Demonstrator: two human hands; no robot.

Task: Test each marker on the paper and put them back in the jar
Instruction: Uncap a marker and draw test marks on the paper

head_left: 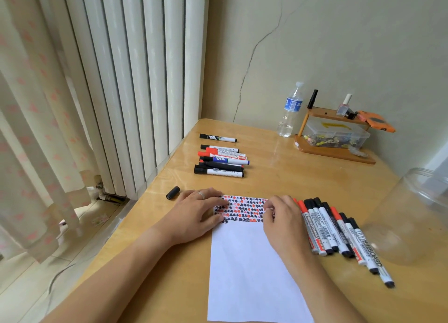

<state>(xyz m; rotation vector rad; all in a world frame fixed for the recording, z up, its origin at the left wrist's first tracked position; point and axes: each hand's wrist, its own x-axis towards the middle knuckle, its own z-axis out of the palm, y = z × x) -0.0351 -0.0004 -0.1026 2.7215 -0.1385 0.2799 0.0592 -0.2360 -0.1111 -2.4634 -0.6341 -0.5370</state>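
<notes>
Markers are light, stiff plastic barrels, smooth, and they roll on the desk [278, 172]; I'd pinch mid-barrel, and pull or push caps straight since they're a friction fit. Paper [252, 269] is thin and slides, so it needs pinning.

Left hand [196, 213] lies flat on the paper's top left edge, fingers straight and lightly spread, ring on one.

Right hand [283, 221] is at the paper's top right edge, fingers curled in with something small and white between them, probably a marker; can't tell for sure.

Top strip of the paper is filled with rows of black and red test marks; rest is blank.

Row of markers [339, 235], black and red caps, lies just right of the paper. Second pile [221, 161] is further back on the desk. Loose black cap [172, 192] sits left of the left hand. Clear jar [409, 216] is at the right edge, looks empty.
</notes>
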